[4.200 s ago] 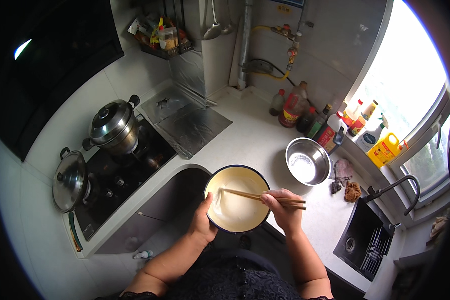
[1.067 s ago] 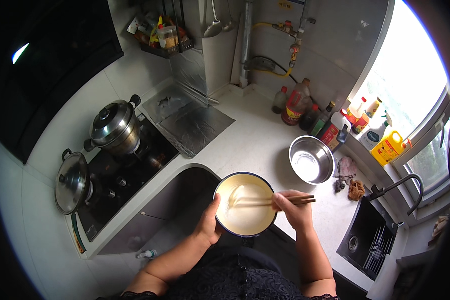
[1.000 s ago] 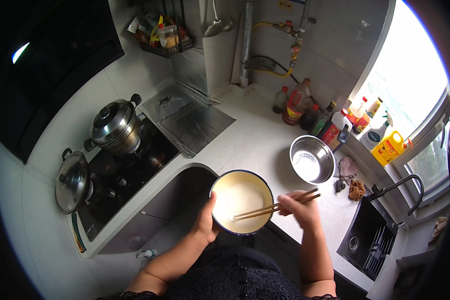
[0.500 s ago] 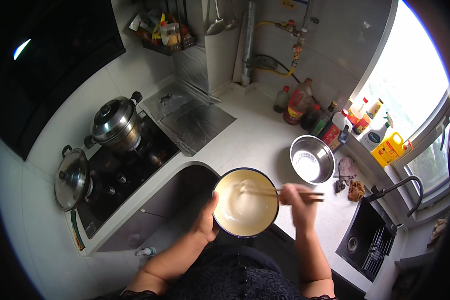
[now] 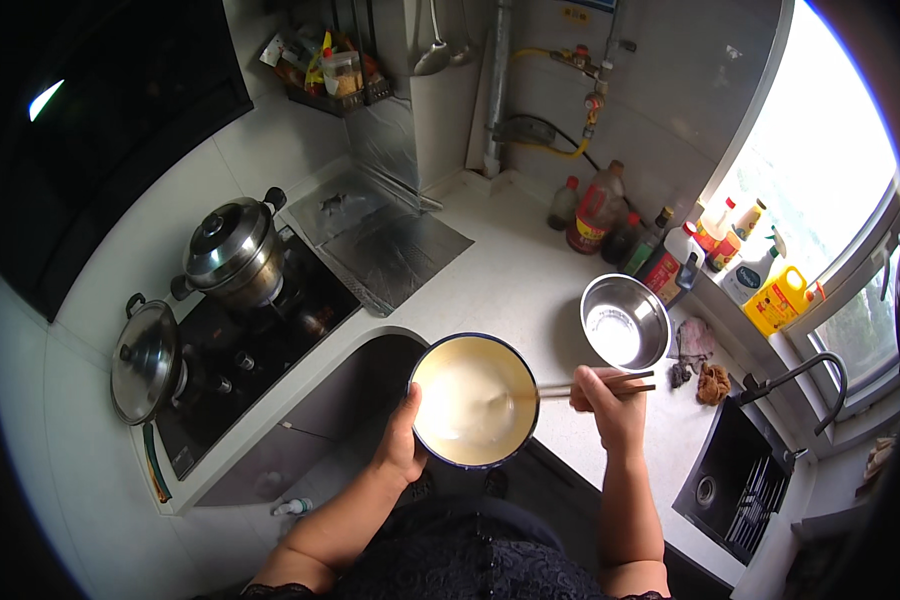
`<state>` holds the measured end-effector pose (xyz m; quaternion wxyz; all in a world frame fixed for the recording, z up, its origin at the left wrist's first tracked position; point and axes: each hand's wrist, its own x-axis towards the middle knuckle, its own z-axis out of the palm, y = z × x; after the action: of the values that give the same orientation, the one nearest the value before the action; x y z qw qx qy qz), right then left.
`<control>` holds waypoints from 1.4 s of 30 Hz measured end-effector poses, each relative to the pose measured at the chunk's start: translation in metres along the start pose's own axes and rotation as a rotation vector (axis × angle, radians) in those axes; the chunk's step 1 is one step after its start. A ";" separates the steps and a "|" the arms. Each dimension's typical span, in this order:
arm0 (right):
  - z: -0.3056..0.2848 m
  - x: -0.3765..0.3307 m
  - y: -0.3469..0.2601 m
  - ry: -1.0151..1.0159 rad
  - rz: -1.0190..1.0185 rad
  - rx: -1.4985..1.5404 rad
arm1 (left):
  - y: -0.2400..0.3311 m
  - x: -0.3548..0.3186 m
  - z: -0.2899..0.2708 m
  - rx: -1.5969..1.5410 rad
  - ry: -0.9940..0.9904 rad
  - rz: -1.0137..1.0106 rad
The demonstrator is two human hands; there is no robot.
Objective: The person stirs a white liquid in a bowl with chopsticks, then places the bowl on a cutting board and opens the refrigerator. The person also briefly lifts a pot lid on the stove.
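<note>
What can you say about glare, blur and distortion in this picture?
Head view: the window is mostly washed out white; glare sits inside the steel bowl; the chopsticks seem smeared toward the cream bowl; straight edges bend near the picture's dark rim.

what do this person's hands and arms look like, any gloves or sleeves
Both the left hand and the right hand are bare, with no gloves, and no watch or bracelet shows. The forearms are uncovered too. Dark lacy sleeve edges just show at the bottom, matching the dark lace top.
</note>
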<state>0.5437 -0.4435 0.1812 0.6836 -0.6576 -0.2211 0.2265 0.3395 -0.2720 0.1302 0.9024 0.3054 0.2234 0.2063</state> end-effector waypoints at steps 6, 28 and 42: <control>0.015 -0.016 -0.008 -0.210 0.210 -0.010 | -0.001 -0.002 0.006 -0.067 -0.012 -0.039; 0.034 -0.026 -0.014 -0.464 -0.694 -0.179 | 0.009 0.001 0.014 -0.136 -0.133 -0.138; 0.057 -0.039 -0.004 -0.033 -0.858 -0.451 | 0.006 0.002 0.014 -0.113 -0.105 -0.082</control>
<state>0.4782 -0.4217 0.1872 0.5522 -0.6353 -0.5266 -0.1190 0.3473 -0.2730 0.1432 0.9363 0.2549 0.1759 0.1655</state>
